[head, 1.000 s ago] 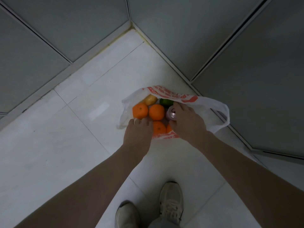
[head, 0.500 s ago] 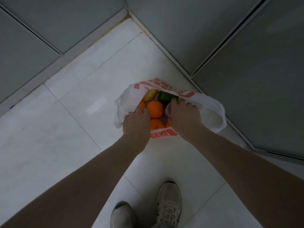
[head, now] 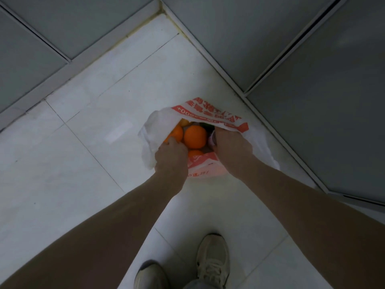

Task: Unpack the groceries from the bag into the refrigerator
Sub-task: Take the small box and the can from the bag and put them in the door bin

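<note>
A white plastic bag (head: 205, 114) with red print sits on the pale tiled floor near a corner. Inside it lie several oranges; the largest orange (head: 195, 136) shows in the middle, another orange (head: 177, 133) is at its left, and a yellow fruit and a green one peek out at the back. My left hand (head: 170, 156) is closed on the bag's left rim, beside the left orange. My right hand (head: 232, 148) is closed on the bag's right rim, with a pinkish can (head: 212, 138) showing next to its fingers.
Grey panel doors (head: 312, 80) stand to the right and behind the bag, and another grey wall runs at the left. My two shoes (head: 212, 261) are on the tiles below the bag. Open floor (head: 73, 163) lies to the left.
Both hands have drawn the bag's rims up and inward, so the opening is narrower and less fruit shows. The view has shifted a little closer to the bag.
</note>
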Motion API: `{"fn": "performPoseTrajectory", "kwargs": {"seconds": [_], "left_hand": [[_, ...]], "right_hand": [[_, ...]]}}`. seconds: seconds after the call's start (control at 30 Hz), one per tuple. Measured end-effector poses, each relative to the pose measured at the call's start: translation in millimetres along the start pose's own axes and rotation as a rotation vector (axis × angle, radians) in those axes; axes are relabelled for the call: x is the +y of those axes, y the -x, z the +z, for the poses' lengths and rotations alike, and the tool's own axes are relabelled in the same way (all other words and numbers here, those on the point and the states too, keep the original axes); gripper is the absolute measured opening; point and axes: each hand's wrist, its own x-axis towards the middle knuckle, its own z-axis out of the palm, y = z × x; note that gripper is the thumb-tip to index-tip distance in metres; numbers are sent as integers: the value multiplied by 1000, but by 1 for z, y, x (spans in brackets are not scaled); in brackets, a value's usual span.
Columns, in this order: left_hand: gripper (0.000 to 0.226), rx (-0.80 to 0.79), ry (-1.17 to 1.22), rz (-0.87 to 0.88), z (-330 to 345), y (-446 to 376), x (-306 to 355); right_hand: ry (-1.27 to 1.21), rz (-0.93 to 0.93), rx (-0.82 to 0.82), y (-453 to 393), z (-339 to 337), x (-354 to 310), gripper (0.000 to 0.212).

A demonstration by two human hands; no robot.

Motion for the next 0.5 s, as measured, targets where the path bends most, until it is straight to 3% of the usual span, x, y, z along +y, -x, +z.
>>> {"fn": "performPoseTrajectory", "kwargs": {"seconds": [0.13,0.27,0.5], "left_hand": [[55,62,38,29,0,11,0],[62,88,13,65,-15,32,-3],[48,126,-28,147,-75,87,-9]], "right_hand": [[0,15,-12,10,-6,-1,5],[152,14,76,29,-22,-10,29],[-48,11,50,91,-77,-30,57]]}}
